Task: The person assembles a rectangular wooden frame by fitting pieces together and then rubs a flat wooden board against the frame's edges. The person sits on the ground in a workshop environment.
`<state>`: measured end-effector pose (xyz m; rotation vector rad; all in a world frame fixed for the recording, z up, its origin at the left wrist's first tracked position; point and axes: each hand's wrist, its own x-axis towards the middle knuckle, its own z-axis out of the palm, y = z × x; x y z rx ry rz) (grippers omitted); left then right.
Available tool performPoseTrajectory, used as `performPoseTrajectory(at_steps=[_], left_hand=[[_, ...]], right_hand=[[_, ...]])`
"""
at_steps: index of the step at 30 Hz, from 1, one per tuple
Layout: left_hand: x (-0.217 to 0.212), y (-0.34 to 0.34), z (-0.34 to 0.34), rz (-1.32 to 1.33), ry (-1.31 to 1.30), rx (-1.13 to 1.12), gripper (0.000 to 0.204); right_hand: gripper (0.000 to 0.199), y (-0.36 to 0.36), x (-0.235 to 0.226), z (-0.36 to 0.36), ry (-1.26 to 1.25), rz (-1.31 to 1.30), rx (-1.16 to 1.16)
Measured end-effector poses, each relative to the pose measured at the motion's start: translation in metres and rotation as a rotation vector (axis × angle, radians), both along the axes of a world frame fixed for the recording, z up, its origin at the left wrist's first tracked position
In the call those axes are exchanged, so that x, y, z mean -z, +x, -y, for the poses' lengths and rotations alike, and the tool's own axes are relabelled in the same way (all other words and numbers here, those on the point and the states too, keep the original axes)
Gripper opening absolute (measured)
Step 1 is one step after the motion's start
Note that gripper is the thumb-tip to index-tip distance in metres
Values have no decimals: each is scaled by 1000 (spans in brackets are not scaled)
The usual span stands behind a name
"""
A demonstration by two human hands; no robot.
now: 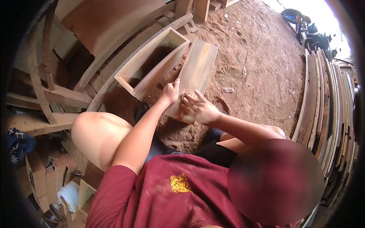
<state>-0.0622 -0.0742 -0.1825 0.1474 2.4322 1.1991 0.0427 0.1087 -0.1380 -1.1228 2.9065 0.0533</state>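
Observation:
A long, flat piece of pale brown wood (199, 64), a board or the face of a shallow box, lies slanting in front of me between my knees. My left hand (170, 93) grips its left edge, thumb pointing up along the side. Across the near end of the board, my right hand (201, 110) rests with bent fingers pressed down on the surface. Something small and brownish may sit under those fingertips, but it is too hidden to name. Just left of the board stands an open rectangular wooden box (148, 81), its inside in shadow.
Sandy brown ground (254, 68) spreads ahead and to the right. A long stack of planks (319, 102) lines the right side. Wooden frames (68, 98) crowd the left. At lower left is a white rolled item (68, 196) among wooden pieces. A bicycle (311, 42) stands far right.

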Motion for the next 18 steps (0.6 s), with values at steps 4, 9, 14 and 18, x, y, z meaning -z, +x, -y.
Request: performPoseTrajectory(at_steps=[4, 9, 14, 18], left_hand=[[8, 0, -1, 77, 15, 30, 75], [19, -2, 2, 133, 141, -48, 77], [20, 1, -3, 324, 378, -38, 82], [16, 0, 2, 368, 387, -83, 82]], right_hand=[[51, -7, 7, 1, 72, -80, 165], [50, -13, 7, 4, 122, 41, -5], [46, -14, 0, 5, 137, -49, 219], [44, -13, 8, 3, -7, 153, 7]])
